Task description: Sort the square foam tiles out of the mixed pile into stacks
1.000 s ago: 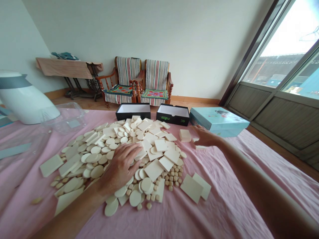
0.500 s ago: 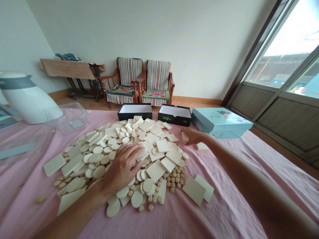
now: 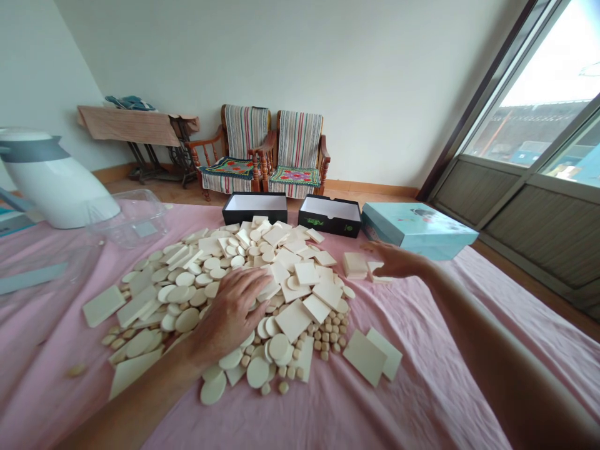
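My left hand point(image 3: 239, 303) lies palm down on the heap of pale wooden pieces point(image 3: 218, 262), fingers spread and holding nothing I can see. The heap mixes round discs, square tiles and small cubes point(image 3: 328, 331). To its right stands a short stack of square wooden tiles point(image 3: 355, 265). My right hand point(image 3: 396, 259) is just right of that stack, open, with finger and thumb apart. Below its thumb are a few more square tiles point(image 3: 380, 274), partly covered by the hand.
Two black boxes with white insides point(image 3: 255, 208) point(image 3: 329, 215) and a light blue box point(image 3: 417, 228) stand behind the heap. Two larger tiles point(image 3: 366, 357) lie at the front right. On the left are a white jug point(image 3: 56, 181) and clear plastic packaging point(image 3: 140, 219).
My right hand has let go of the square tiles, leaving them stacked beside the heap, and has moved right over the other tiles. The left hand stays put.
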Demonstrator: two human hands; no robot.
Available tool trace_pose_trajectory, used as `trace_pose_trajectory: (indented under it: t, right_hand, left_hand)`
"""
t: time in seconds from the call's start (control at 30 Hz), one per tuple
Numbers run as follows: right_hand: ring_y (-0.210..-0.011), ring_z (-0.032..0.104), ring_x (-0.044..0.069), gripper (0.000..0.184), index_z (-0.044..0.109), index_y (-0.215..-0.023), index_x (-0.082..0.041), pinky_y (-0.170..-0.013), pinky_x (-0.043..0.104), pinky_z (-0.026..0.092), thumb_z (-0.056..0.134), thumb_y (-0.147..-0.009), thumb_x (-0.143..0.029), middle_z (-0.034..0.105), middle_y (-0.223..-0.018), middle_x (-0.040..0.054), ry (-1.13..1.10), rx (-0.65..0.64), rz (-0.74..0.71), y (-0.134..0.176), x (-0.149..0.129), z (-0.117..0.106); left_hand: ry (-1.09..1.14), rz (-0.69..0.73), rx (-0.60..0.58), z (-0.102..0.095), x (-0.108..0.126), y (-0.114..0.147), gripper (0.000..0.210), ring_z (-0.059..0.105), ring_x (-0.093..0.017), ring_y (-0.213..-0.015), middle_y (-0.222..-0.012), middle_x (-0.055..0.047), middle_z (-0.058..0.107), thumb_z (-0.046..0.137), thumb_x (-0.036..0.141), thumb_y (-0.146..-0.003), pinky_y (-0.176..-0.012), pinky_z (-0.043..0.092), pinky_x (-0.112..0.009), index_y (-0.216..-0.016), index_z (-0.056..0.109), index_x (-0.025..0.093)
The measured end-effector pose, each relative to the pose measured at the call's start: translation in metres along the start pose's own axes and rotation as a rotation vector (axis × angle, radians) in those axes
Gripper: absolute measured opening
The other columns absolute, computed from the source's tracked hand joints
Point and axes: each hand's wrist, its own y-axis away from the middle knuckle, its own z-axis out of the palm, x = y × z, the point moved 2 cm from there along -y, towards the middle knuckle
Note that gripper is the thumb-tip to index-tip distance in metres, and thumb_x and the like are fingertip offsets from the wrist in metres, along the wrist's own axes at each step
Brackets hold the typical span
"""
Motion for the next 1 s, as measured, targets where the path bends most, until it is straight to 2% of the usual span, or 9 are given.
trace_pose_trajectory:
  t: [0.13, 0.3, 0.47, 0.6, 0.7, 0.73, 0.8, 0.87, 1.0]
  right_hand:
    - [-0.121, 0.051, 0.034, 0.074, 0.045, -0.133, -0.015, -0.101, 0.045, 0.04, 0.065, -0.062, -0.016, 0.053, -0.131, 0.0187, 0.051, -0.105, 0.135, 0.02, 0.013, 0.013]
    - [-0.113, 0.054, 0.031, 0.057, 0.048, -0.127, -0.01, -0.096, 0.04, 0.042, 0.062, -0.073, -0.025, 0.054, -0.122, 0.02, 0.079, -0.054, 0.192, 0.021, 0.007, 0.023]
    - [-0.11, 0.054, 0.031, 0.056, 0.051, -0.123, -0.008, -0.093, 0.039, 0.043, 0.065, -0.072, -0.028, 0.056, -0.117, 0.02, 0.088, -0.029, 0.181, 0.011, 0.007, 0.023]
    - [-0.113, 0.052, 0.031, 0.064, 0.046, -0.128, -0.01, -0.095, 0.041, 0.042, 0.065, -0.067, -0.017, 0.054, -0.121, 0.0192, 0.081, 0.068, 0.21, 0.02, 0.005, 0.018]
    - [-0.106, 0.055, 0.027, 0.052, 0.051, -0.121, -0.017, -0.092, 0.042, 0.044, 0.06, -0.07, -0.013, 0.058, -0.113, 0.0131, -0.005, 0.127, 0.129, 0.046, -0.017, 0.005]
    - [-0.103, 0.057, 0.024, 0.047, 0.053, -0.118, -0.018, -0.091, 0.039, 0.046, 0.058, -0.072, -0.013, 0.06, -0.11, 0.0108, -0.071, 0.087, 0.058, 0.057, -0.03, 0.001]
    - [-0.102, 0.058, 0.021, 0.043, 0.055, -0.117, -0.02, -0.089, 0.034, 0.048, 0.06, -0.074, -0.017, 0.06, -0.112, 0.0084, -0.175, -0.102, -0.099, 0.079, -0.059, -0.002]
    - [-0.107, 0.056, 0.02, 0.05, 0.054, -0.12, -0.02, -0.094, 0.034, 0.046, 0.063, -0.071, -0.014, 0.058, -0.118, 0.0087, -0.19, -0.2, -0.193, 0.098, -0.086, 0.001]
    - [-0.122, 0.048, 0.024, 0.06, 0.052, -0.126, -0.021, -0.106, 0.04, 0.038, 0.065, -0.068, -0.008, 0.054, -0.127, 0.0099, -0.139, -0.187, -0.213, 0.117, -0.111, 0.02]
  left_hand:
    - [0.006, 0.001, 0.011, 0.0, -0.001, 0.001, 0.032, 0.053, -0.024, -0.116, -0.123, -0.01, 0.06, 0.054, 0.022, -0.09, -0.105, 0.039, -0.047, -0.121, 0.054, 0.019]
    - [0.009, -0.003, 0.006, 0.001, -0.001, 0.0, 0.031, 0.053, -0.024, -0.117, -0.124, -0.01, 0.06, 0.053, 0.022, -0.09, -0.105, 0.04, -0.047, -0.12, 0.054, 0.019]
    - [0.001, -0.001, 0.01, 0.002, -0.001, 0.0, 0.031, 0.053, -0.024, -0.117, -0.124, -0.01, 0.06, 0.054, 0.022, -0.09, -0.105, 0.04, -0.046, -0.121, 0.054, 0.018]
    - [-0.005, -0.004, 0.008, 0.002, -0.002, 0.001, 0.032, 0.053, -0.024, -0.117, -0.124, -0.01, 0.06, 0.053, 0.022, -0.09, -0.105, 0.04, -0.047, -0.121, 0.055, 0.018]
    - [-0.008, -0.004, 0.008, 0.002, -0.002, 0.001, 0.032, 0.053, -0.025, -0.117, -0.125, -0.01, 0.06, 0.053, 0.023, -0.089, -0.104, 0.04, -0.048, -0.121, 0.054, 0.018]
    - [-0.009, -0.001, 0.011, 0.002, -0.002, 0.001, 0.033, 0.053, -0.025, -0.117, -0.125, -0.01, 0.06, 0.053, 0.023, -0.089, -0.104, 0.04, -0.048, -0.122, 0.054, 0.018]
    - [-0.008, 0.004, 0.016, 0.002, -0.002, 0.0, 0.033, 0.053, -0.025, -0.117, -0.124, -0.01, 0.06, 0.053, 0.023, -0.089, -0.104, 0.04, -0.048, -0.122, 0.054, 0.018]
    - [-0.008, 0.002, 0.014, 0.002, -0.002, 0.0, 0.032, 0.053, -0.025, -0.117, -0.124, -0.01, 0.06, 0.053, 0.023, -0.089, -0.104, 0.041, -0.048, -0.121, 0.054, 0.018]
    - [-0.007, -0.002, 0.021, 0.003, -0.001, 0.0, 0.032, 0.053, -0.025, -0.118, -0.125, -0.01, 0.06, 0.054, 0.023, -0.089, -0.104, 0.04, -0.048, -0.121, 0.054, 0.019]
